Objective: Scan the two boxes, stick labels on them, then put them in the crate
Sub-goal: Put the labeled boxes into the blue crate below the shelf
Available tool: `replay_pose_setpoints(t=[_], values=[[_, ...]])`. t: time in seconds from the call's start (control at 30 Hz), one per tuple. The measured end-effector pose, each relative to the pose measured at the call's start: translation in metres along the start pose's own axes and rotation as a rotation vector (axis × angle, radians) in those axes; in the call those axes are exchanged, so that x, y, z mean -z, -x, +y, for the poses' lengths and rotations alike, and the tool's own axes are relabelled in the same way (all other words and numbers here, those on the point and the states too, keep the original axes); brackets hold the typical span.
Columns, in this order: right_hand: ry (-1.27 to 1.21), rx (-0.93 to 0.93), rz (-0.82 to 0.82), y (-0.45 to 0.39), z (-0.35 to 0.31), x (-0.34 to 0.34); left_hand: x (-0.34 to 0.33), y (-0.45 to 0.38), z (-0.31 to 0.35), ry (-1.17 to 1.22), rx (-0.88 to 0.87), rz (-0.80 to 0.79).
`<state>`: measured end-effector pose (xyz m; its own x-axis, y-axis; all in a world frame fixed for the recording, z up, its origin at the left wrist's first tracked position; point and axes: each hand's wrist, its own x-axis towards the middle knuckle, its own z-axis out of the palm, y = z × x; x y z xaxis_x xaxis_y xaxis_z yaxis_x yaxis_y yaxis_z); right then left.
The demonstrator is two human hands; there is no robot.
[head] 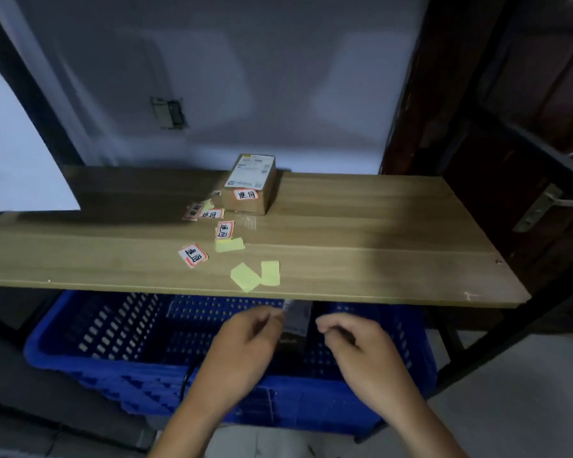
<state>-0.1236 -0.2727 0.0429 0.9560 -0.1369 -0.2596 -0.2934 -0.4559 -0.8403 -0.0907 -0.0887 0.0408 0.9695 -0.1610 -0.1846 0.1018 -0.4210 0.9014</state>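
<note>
A brown cardboard box [252,185] stands at the back of the wooden table [377,233], with a white shipping label on top and a red-edged sticker on its front. A second, dark box [296,320] hangs blurred over the blue crate [119,342], just below the table's front edge. My left hand [245,345] pinches this box's upper left corner with its fingertips. A small gap separates my right hand [361,348] from the box's right side; its fingers are loosely curled and hold nothing.
Several red-edged stickers [192,255] and yellow backing papers [255,276] lie scattered on the table in front of the cardboard box. A black metal shelf frame [526,140] rises on the right. A black cable [189,375] hangs over the crate's near rim.
</note>
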Motion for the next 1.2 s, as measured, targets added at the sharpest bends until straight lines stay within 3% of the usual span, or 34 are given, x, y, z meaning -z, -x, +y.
replay_pose_setpoints(t=[0.1,0.3,0.47,0.57,0.83,1.2], values=[[-0.100,0.114,-0.028,-0.011,-0.026,0.016,0.014,-0.002,0.015,0.086,-0.031,0.052],[-0.289,0.270,0.126,-0.095,-0.074,0.023,0.047,-0.049,0.050,0.267,-0.123,0.358],[-0.252,0.225,0.069,-0.168,-0.102,-0.010,0.070,-0.122,0.058,0.335,-0.117,0.519],[-0.275,0.152,0.040,-0.198,-0.116,-0.028,0.079,-0.165,0.057,0.235,-0.105,0.609],[-0.418,0.157,0.147,-0.235,-0.119,-0.056,0.087,-0.207,0.049,0.102,-0.087,0.505],[-0.388,0.181,0.199,-0.211,-0.133,-0.038,0.077,-0.203,0.048,0.240,-0.168,0.433]])
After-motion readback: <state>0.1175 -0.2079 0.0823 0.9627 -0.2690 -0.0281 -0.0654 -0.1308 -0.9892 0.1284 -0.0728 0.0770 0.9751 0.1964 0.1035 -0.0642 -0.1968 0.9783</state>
